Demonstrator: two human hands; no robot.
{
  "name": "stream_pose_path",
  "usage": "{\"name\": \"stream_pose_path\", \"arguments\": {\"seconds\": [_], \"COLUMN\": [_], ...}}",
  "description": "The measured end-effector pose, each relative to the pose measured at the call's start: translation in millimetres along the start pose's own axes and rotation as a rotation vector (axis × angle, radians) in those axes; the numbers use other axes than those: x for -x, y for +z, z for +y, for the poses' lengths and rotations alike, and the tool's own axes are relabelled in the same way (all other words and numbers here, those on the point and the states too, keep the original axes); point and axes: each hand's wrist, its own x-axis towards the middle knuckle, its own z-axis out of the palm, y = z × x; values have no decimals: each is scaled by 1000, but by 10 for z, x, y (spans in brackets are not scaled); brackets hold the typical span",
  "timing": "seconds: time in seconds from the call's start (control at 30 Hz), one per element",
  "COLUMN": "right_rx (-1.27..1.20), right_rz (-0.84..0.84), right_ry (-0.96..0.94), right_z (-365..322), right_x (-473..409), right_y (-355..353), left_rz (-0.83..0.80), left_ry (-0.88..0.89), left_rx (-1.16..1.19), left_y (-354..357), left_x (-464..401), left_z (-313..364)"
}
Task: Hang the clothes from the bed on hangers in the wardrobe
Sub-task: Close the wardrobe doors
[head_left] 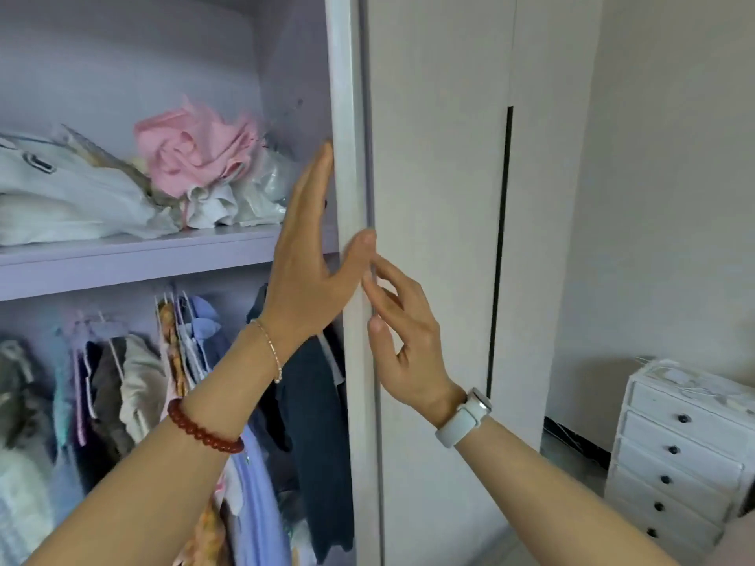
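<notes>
Pressing flat, straight-fingered, the left hand (304, 255) braces the wardrobe door (433, 239) edge while the right hand (402, 341), loosely curled and holding nothing, fingers it, probably sliding it; hung clothes (122, 386) inside, bed unseen.

The hanging clothes (171, 381) are blurred and cut off at the left and bottom edges; their hangers can barely be told. The drawers (678, 455) are cropped at the right edge.

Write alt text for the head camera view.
Two bare hands meet at the edge of a wardrobe sliding door: the left hand lies flat against it, the right hand touches it with its fingertips. Behind, hanging clothes fill the wardrobe under a shelf of folded items.
</notes>
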Motion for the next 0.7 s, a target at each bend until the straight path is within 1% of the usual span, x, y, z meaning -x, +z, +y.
{"name": "stream_pose_path", "arguments": {"seconds": [0.1, 0.17, 0.23, 0.3, 0.37, 0.53, 0.63, 0.7], "right_rx": [-4, 23, 90, 210, 339, 544, 576, 591], "right_rz": [-111, -149, -166, -225, -295, -388, -433, -455], "right_ry": [-65, -92, -130, -119, -74, -71, -95, -110], "right_z": [-86, -111, -97, -72, -47, 103, 237, 311], "right_x": [-125, -198, -259, -314, -365, -502, -553, -587], "right_y": [590, 962, 1312, 1605, 1828, 2180, 2315, 2381], "left_rz": [70, 61, 23, -30, -134, -305, -408, -455], "left_ry": [-49, -40, -33, -52, -113, -250, -406, -461], "left_rx": [-231, -458, -741, -1033, -1223, -1443, -1489, -1521], "left_y": [-534, -878, -1184, -1431, -1591, -1693, -1660, -1671], "left_x": [53, 101, 140, 143, 95, -50, -84, -54], "left_z": [-206, -378, -584, -787, -936, -1242, -1460, -1574]}}
